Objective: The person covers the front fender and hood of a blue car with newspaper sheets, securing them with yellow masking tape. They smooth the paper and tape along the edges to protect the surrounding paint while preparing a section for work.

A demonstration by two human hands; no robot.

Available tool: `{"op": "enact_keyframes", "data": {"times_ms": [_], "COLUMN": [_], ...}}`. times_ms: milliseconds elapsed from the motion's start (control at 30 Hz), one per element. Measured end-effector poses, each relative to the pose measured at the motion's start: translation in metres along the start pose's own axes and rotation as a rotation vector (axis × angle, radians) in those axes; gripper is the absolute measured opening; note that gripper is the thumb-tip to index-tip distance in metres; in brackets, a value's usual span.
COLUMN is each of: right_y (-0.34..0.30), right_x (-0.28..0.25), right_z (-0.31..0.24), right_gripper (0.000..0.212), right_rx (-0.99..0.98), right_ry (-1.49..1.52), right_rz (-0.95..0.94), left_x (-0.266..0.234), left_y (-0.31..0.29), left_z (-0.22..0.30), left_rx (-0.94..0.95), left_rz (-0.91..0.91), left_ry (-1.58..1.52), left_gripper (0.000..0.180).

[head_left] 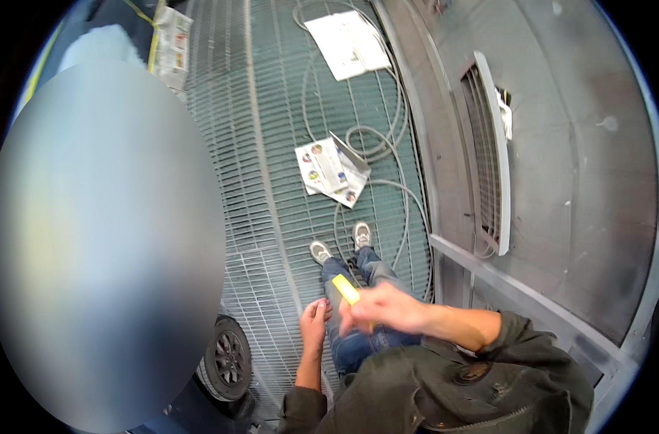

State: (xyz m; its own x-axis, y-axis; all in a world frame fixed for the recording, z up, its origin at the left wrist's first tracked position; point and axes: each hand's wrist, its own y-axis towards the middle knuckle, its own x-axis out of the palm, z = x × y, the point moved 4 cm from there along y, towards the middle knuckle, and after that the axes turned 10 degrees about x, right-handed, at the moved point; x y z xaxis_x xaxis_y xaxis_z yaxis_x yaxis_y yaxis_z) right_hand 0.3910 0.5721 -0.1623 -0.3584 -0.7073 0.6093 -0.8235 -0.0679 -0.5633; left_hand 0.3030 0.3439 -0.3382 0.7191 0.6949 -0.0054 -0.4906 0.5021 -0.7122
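My right hand is closed around a small flat yellow strip-like piece, held above my legs. One end of it sticks out past the fingers, and a bit of yellow also shows below the hand. Motion blur keeps its exact kind from showing. Just to the left, my left hand has its fingers curled with the tips pressed together. Whatever it pinches, if anything, is too small to make out. The two hands are close but apart.
I stand on a metal floor grating. Ahead lie printed paper sheets, a white sheet and a looped grey hose. A car wheel is at lower left, beside a large blurred area. A vent grille juts from the right wall.
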Motion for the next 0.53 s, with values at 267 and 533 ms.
{"op": "enact_keyframes", "data": {"times_ms": [267,533], "right_y": [0.037,0.26], "right_x": [-0.028,-0.369], "right_z": [-0.047,0.245], "right_gripper": [0.039,0.026], "right_rx": [-0.586,0.438], "right_ry": [0.308,0.209], "right_rz": [-0.382,0.875], "left_x": [-0.004,0.009], "left_y": [0.141,0.19], "left_z": [-0.121,-0.192], "left_rx": [0.076,0.021], "left_rz": [-0.083,-0.188], "left_ry": [0.577,1.1], "left_gripper": [0.028,0.041]}}
